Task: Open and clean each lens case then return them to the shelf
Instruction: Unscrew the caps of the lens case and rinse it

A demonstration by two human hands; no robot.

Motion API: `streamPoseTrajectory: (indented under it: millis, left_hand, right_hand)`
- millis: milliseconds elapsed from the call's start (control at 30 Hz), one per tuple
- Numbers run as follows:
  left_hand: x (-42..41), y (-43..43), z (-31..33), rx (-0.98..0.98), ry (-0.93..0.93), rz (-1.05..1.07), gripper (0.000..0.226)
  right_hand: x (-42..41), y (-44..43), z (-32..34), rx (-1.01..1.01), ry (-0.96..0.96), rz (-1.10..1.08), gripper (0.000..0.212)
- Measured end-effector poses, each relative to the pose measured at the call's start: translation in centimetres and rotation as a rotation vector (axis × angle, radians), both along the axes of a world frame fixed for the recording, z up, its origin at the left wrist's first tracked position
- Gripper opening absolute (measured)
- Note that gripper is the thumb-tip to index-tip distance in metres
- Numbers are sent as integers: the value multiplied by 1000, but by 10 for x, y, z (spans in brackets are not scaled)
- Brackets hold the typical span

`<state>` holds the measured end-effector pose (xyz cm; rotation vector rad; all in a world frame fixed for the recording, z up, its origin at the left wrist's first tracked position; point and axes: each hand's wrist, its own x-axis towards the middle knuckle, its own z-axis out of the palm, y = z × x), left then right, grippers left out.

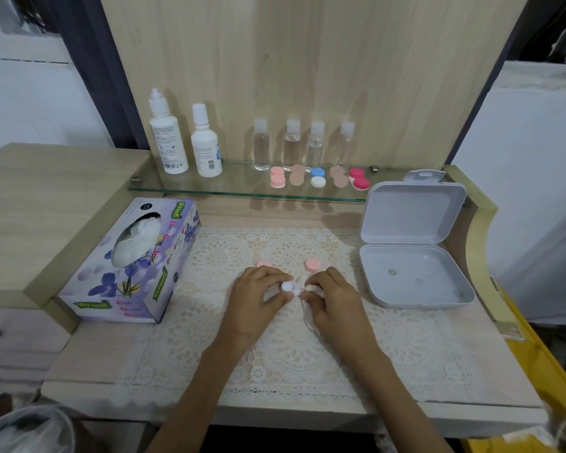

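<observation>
A white lens case (290, 287) lies open on the lace mat (406, 341), its two pink caps (264, 264) (313, 264) set just behind it. My left hand (258, 300) pinches the case's left end between thumb and fingers. My right hand (335, 300) grips a crumpled white tissue (308, 288) and presses it into the case's right cup. On the glass shelf (209, 188) stand several closed lens cases: pink (277, 178), tan (296, 175), blue and white (318, 178), tan (339, 176), and red (359, 178).
A purple tissue box (134, 263) stands at the left of the mat. An open grey plastic box (415, 276) lies at the right. Two white solution bottles (169, 138) and several small clear bottles (261, 145) stand at the back of the shelf.
</observation>
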<state>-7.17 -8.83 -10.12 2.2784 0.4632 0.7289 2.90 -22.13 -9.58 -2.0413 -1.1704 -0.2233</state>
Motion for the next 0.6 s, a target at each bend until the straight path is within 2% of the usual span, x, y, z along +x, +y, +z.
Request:
streamPoseTrajectory:
  millis: [400,600]
  left_hand:
    - [0,-1,1,5,11,5,28]
    - [0,-1,1,9,2,1,26]
  right_hand:
    - [1,0,1,-11,21,17,11]
    - [7,-6,8,245,422,-44,9]
